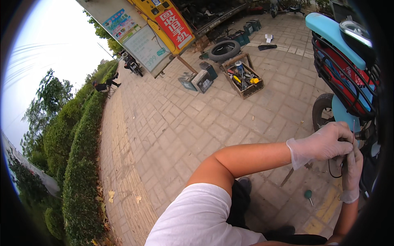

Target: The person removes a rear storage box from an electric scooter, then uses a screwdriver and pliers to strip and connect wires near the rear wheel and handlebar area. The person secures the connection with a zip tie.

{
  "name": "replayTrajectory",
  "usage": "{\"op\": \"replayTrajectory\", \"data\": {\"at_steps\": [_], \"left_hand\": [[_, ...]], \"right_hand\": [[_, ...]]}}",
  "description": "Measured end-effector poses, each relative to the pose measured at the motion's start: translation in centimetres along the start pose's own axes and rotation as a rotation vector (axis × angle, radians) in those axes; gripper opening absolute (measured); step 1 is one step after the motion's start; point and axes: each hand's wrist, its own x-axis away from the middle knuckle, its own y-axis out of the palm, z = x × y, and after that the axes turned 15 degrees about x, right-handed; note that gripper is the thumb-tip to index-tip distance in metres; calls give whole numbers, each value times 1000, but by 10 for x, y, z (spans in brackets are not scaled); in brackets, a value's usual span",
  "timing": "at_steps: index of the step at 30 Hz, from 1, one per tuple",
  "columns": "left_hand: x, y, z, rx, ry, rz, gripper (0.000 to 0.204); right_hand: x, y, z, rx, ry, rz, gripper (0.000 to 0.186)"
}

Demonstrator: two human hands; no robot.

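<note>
Blue scooter point(341, 113) stands beside the hands point(326, 142), a tool crate point(253, 90) beyond.

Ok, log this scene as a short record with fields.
Left hand: gloved, fingers at a thin wire; exact hold unclear
Right hand: gloved, close by the left
Scooter: blue, on the person's right
Screwdriver: green-handled, on the paving
Toolbox: open, holding tools
Tyre: lying beyond the toolbox
</note>
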Motion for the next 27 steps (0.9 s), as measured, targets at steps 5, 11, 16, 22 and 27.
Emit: {"op": "replayTrajectory", "data": {"at_steps": [5,11,16,22,27], "left_hand": [[0,-4,-13,-355,214,19,13],[4,2,-29,-636,104,-129,14],[6,-5,-20,-433,28,1,18],[4,-7,-11,-198,-216,124,20],[1,-9,-9,-49,-414,155,20]], "right_hand": [[-6,-7,-3,184,-199,128,26],[-1,-6,-8,502,-272,33,23],[-5,1,-10,544,-286,128,6],[-4,1,-24,290,14,81,10],[-9,1,-29,-2,135,11,21]]}}
